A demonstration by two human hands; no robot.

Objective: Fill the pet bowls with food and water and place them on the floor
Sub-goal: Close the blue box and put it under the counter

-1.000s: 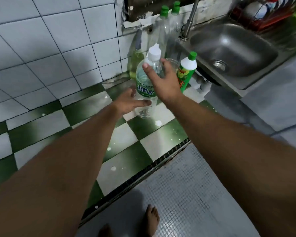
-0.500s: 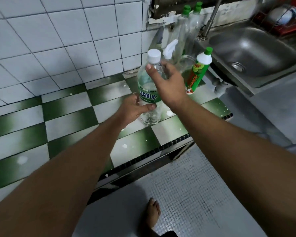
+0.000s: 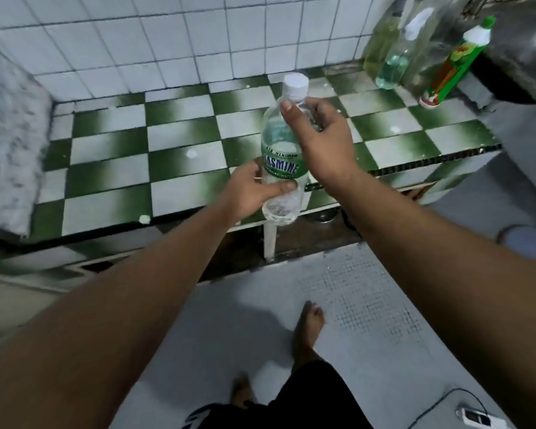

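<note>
Green-and-white checkered counter point(image 3: 180, 193) fills most of the view. The clear water bottle point(image 3: 280, 140) is held roughly upright over its front edge. The left hand point(image 3: 251, 190) is wrapped round the lower part below the label, and the right hand point(image 3: 322, 144) is curled round the shoulder. White cap point(image 3: 295, 86) is on.
</note>
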